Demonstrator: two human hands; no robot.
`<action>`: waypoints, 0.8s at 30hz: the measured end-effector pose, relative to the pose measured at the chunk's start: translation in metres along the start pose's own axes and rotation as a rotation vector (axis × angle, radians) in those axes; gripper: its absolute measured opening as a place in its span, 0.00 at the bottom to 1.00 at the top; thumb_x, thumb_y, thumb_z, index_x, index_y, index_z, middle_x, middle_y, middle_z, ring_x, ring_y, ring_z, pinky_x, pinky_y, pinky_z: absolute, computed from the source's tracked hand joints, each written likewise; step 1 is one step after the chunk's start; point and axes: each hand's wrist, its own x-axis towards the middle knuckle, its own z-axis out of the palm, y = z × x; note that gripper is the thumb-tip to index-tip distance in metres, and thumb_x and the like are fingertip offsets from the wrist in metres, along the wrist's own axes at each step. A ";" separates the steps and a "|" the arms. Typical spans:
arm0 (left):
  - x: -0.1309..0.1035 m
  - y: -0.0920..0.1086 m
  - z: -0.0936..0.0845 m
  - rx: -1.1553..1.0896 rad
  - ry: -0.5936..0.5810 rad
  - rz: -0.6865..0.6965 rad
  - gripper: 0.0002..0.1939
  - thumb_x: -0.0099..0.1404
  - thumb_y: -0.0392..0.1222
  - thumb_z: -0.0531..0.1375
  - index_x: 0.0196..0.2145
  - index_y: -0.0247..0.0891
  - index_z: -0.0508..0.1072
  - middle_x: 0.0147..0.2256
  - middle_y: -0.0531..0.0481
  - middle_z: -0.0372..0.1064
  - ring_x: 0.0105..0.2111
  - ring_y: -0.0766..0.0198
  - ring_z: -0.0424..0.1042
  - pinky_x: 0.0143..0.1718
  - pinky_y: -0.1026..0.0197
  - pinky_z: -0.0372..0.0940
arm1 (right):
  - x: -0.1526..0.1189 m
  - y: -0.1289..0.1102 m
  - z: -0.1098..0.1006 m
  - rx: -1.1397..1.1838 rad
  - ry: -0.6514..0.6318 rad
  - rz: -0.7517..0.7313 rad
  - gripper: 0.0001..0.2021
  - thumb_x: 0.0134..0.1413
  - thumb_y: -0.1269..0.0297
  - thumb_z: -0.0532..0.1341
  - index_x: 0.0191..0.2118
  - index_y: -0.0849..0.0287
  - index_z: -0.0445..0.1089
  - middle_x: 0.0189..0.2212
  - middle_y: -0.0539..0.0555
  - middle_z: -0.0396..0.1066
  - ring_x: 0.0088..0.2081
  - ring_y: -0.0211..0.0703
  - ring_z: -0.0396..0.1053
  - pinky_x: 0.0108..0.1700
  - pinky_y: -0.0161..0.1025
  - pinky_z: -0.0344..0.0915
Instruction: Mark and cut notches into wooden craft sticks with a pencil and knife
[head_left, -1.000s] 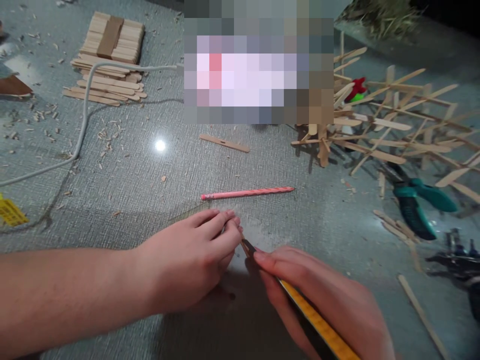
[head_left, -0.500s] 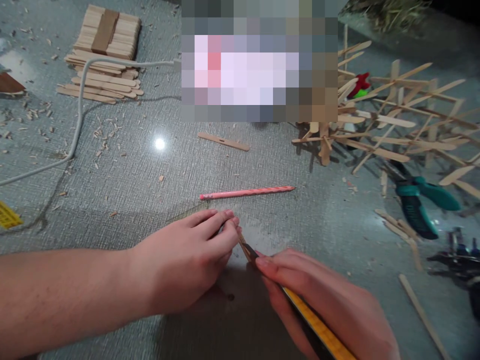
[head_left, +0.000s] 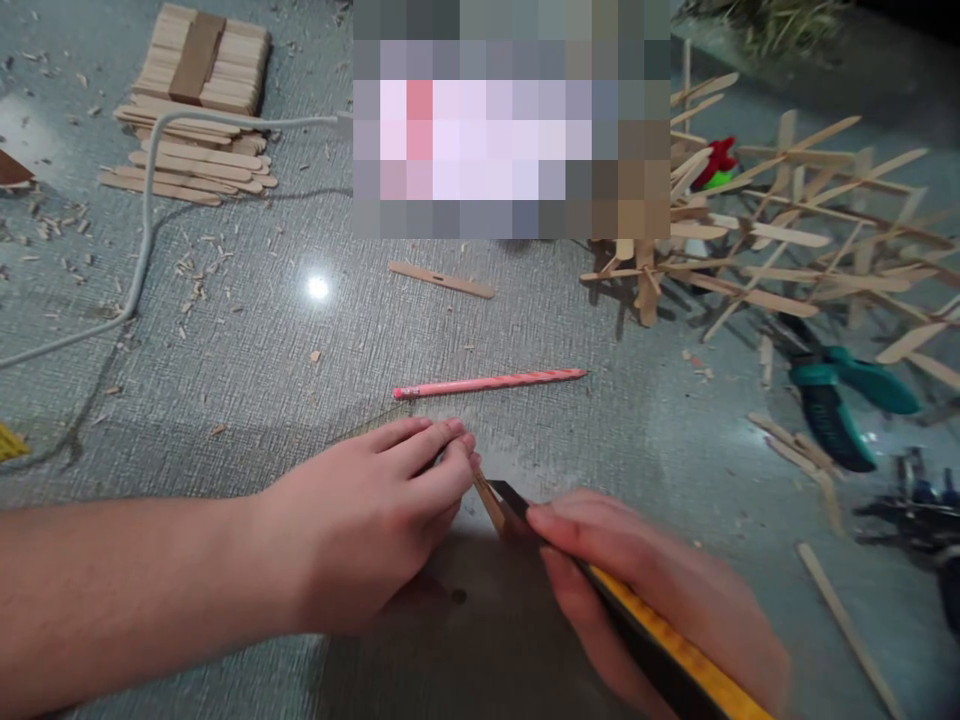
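Observation:
My left hand [head_left: 382, 510] is closed over a wooden craft stick [head_left: 491, 507], pressing it on the table; most of the stick is under the fingers and one end sticks out to the lower right. In my right hand [head_left: 652, 590] is a yellow and black utility knife [head_left: 667, 640], its dark blade pointing up and left beside the stick's exposed part. Whether the blade touches the wood I cannot tell. Just beyond my left fingertips lies a pink striped pencil [head_left: 491, 383]. Farther off rests a craft stick with a small slot [head_left: 442, 280].
A banded bundle of craft sticks [head_left: 217, 60] lies back left, with loose sticks in front. A white cable [head_left: 146, 240] crosses the left side. On the right stand a lattice of joined sticks [head_left: 787, 220] and green-handled pliers [head_left: 832, 410]. Wood shavings litter the table. A blurred patch hides the back middle.
The knife has drawn back slightly to the right, so its blade stands more apart from the stick and more of the stick shows. My left hand stays nearly in place.

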 end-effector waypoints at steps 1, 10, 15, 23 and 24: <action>0.000 0.000 0.000 0.004 0.009 0.000 0.29 0.67 0.55 0.60 0.48 0.21 0.77 0.59 0.32 0.65 0.60 0.40 0.65 0.64 0.45 0.62 | 0.001 0.000 0.001 0.002 0.006 0.007 0.17 0.58 0.77 0.57 0.50 0.54 0.68 0.31 0.50 0.76 0.30 0.38 0.76 0.32 0.33 0.75; 0.002 -0.001 0.001 0.030 0.040 0.006 0.26 0.68 0.55 0.60 0.44 0.23 0.79 0.58 0.33 0.67 0.59 0.41 0.66 0.64 0.46 0.63 | 0.007 -0.001 0.004 -0.007 -0.013 -0.030 0.16 0.60 0.78 0.56 0.50 0.56 0.68 0.31 0.50 0.76 0.31 0.37 0.75 0.34 0.33 0.75; 0.003 -0.001 0.002 0.025 0.044 0.004 0.25 0.68 0.55 0.60 0.43 0.25 0.79 0.58 0.34 0.67 0.59 0.42 0.66 0.64 0.46 0.63 | 0.004 0.000 0.004 -0.029 -0.015 -0.015 0.16 0.60 0.78 0.56 0.50 0.55 0.68 0.31 0.50 0.76 0.31 0.39 0.76 0.33 0.34 0.75; 0.000 0.000 0.002 0.043 0.039 0.003 0.24 0.67 0.55 0.61 0.43 0.26 0.78 0.58 0.34 0.67 0.59 0.43 0.66 0.64 0.47 0.62 | 0.006 -0.003 0.006 -0.004 -0.014 -0.002 0.18 0.59 0.78 0.57 0.51 0.52 0.69 0.31 0.49 0.76 0.29 0.40 0.76 0.31 0.36 0.75; 0.000 0.000 0.002 0.047 0.039 0.004 0.25 0.67 0.56 0.61 0.43 0.26 0.78 0.58 0.34 0.67 0.59 0.43 0.66 0.64 0.47 0.62 | 0.005 -0.004 0.007 0.002 -0.011 0.009 0.18 0.58 0.78 0.58 0.50 0.52 0.69 0.31 0.49 0.76 0.30 0.40 0.76 0.32 0.36 0.75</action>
